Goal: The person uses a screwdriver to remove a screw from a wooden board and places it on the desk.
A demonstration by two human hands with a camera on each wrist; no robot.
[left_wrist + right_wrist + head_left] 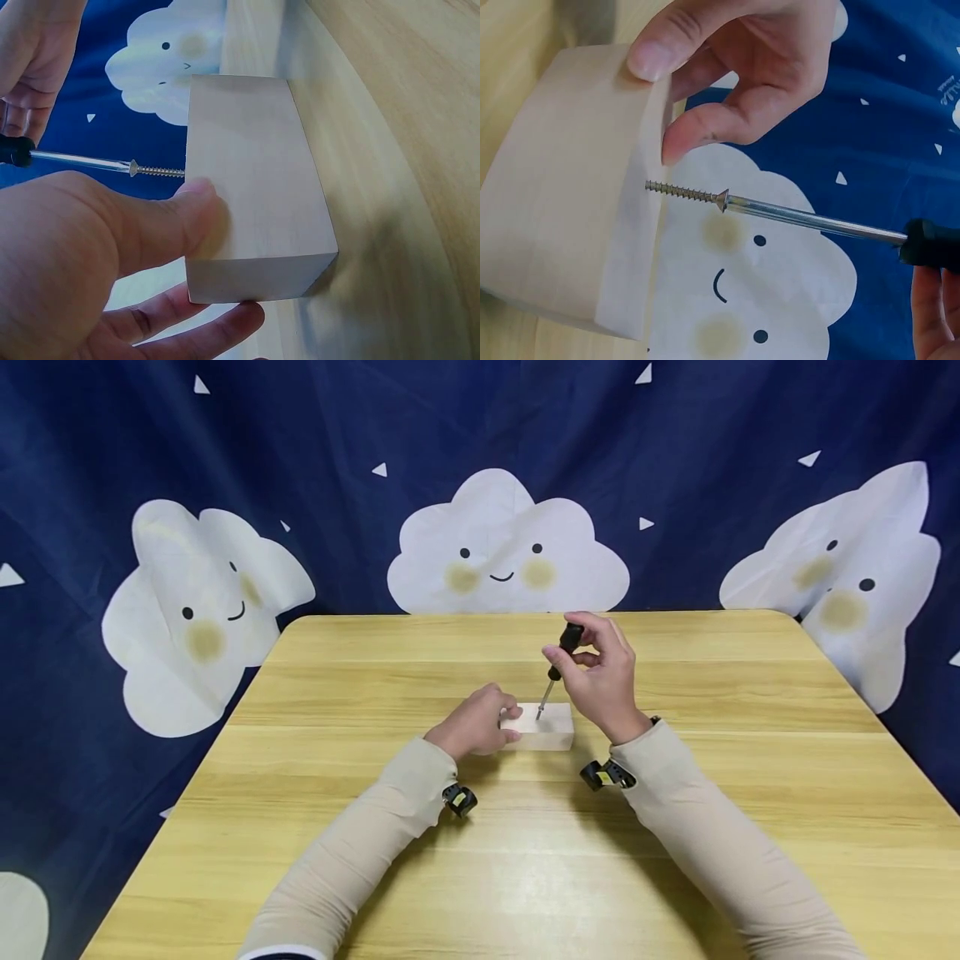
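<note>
A pale wooden block [557,718] lies on the table, its left end held by my left hand [480,720]. In the left wrist view the left thumb [196,214] presses the block's near face while other fingers reach round its end. My right hand [603,672] grips the black handle of a screwdriver [567,642] above the block, the shaft slanting down to the left. At the shaft's tip sits a countersunk screw [686,193], seated against the driver. The screw's point is right at the block's top face, most of its thread showing.
The wooden table [360,677] stretches round the block on every side. A dark blue curtain [337,427] printed with smiling clouds hangs behind it. Each wrist carries a small black camera, such as the right one [603,774].
</note>
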